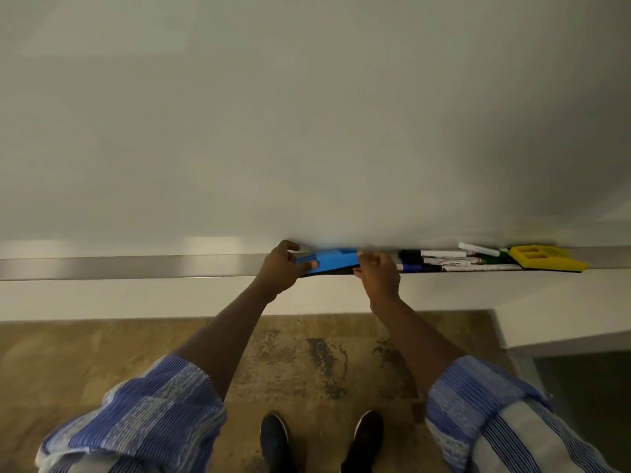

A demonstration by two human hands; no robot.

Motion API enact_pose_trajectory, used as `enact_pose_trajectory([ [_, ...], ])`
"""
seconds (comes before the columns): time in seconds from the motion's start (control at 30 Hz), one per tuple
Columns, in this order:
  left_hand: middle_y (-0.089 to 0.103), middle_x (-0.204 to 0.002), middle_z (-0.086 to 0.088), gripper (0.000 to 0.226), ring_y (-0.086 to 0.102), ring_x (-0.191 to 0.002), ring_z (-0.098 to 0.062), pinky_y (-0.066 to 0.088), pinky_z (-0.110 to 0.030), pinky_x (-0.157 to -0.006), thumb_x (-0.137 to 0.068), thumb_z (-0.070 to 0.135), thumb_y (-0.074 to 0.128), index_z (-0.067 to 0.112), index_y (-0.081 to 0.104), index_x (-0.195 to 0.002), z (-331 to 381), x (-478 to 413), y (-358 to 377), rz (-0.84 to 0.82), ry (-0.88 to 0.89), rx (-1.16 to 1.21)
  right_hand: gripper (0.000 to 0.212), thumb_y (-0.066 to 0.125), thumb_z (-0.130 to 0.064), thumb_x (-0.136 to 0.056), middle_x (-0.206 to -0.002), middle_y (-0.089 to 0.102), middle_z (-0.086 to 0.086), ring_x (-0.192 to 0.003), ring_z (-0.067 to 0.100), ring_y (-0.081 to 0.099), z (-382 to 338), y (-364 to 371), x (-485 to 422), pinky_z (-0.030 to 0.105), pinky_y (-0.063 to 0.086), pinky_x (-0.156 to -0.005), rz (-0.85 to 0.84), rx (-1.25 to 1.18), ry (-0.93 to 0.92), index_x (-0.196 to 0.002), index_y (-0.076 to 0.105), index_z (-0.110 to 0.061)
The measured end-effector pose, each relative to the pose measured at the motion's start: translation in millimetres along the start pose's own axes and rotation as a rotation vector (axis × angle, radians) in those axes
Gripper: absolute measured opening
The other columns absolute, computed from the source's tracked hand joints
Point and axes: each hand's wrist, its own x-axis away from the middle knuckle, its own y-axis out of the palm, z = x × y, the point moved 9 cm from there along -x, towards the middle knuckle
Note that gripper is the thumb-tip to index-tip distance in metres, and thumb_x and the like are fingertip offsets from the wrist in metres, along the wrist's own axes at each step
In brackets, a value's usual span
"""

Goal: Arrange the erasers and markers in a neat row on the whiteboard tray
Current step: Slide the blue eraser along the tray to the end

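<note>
Blue eraser (329,260) on the whiteboard tray (136,266), gripped at both ends: left hand (283,268) pinches its 9 o'clock end, right hand (377,273) curled on its 3 o'clock end, grip partly hidden. Markers (440,260) pile at 3 o'clock of right hand, yellow eraser (546,258) beyond them.

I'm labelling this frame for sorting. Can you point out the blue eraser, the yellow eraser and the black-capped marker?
blue eraser (336,260): head view, middle of its top face.
yellow eraser (546,260): head view, top face beside the recesses.
black-capped marker (431,253): head view, white barrel beside the cap.
</note>
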Motion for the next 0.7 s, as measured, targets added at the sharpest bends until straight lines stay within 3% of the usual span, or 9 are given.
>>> enact_pose_trajectory([
  [0.07,0.056,-0.119,-0.008,0.073,0.058,-0.096,-0.020,0.049,-0.024,-0.074,-0.078,0.044,0.082,0.015,0.051,-0.136,10,0,0,-0.072,0.080,-0.196,0.021,0.065,-0.033,-0.091,-0.099,0.069,0.007,-0.086,0.020,0.070,-1,3,2,0.044,0.060,-0.084,-0.023,-0.050,0.008,-0.097,0.063,-0.014],
  [0.13,0.049,-0.122,-0.008,0.068,0.056,-0.100,-0.021,0.050,-0.028,-0.081,-0.079,0.042,0.082,0.011,0.056,-0.134,19,1,-4,-0.091,0.184,-0.400,0.023,0.060,-0.032,-0.095,-0.110,0.068,0.010,-0.093,0.022,0.068,-9,5,9,0.041,0.059,-0.087,-0.039,0.010,-0.056,-0.107,0.063,-0.013],
  [0.23,0.046,-0.120,-0.009,0.059,0.058,-0.102,-0.026,0.053,-0.036,-0.092,-0.080,0.036,0.081,0.009,0.059,-0.128,22,7,-19,-0.075,0.321,-0.525,0.035,0.054,-0.023,-0.098,-0.130,0.062,0.007,-0.116,0.022,0.060,-27,15,26,0.028,0.049,-0.094,-0.043,0.316,-0.343,-0.131,0.055,-0.012],
  [0.37,0.047,-0.123,-0.012,0.056,0.057,-0.106,-0.028,0.054,-0.042,-0.095,-0.082,0.032,0.079,0.009,0.058,-0.130,9,19,-59,0.039,0.403,-0.610,0.059,0.053,-0.027,-0.096,-0.153,0.041,0.012,-0.140,0.026,0.040,-30,47,58,0.038,0.041,-0.111,-0.054,0.686,-0.739,-0.149,0.035,-0.009],
  [0.53,0.046,-0.125,-0.013,0.058,0.055,-0.110,-0.030,0.053,-0.042,-0.097,-0.087,0.028,0.075,0.009,0.052,-0.137,-15,30,-104,0.117,0.376,-0.667,0.077,0.039,-0.049,-0.097,-0.165,-0.002,0.013,-0.152,0.032,0.004,-7,94,74,0.049,0.016,-0.122,-0.199,1.027,-0.763,-0.157,0.004,-0.015],
  [0.7,0.044,-0.129,-0.012,0.060,0.055,-0.111,-0.030,0.051,-0.042,-0.100,-0.087,0.023,0.075,0.010,0.050,-0.140,-52,32,-154,0.165,0.249,-0.687,0.083,0.039,-0.055,-0.096,-0.165,-0.008,0.014,-0.152,0.035,-0.001,7,126,87,0.057,0.014,-0.121,-0.233,1.168,-0.765,-0.157,-0.001,-0.018],
])
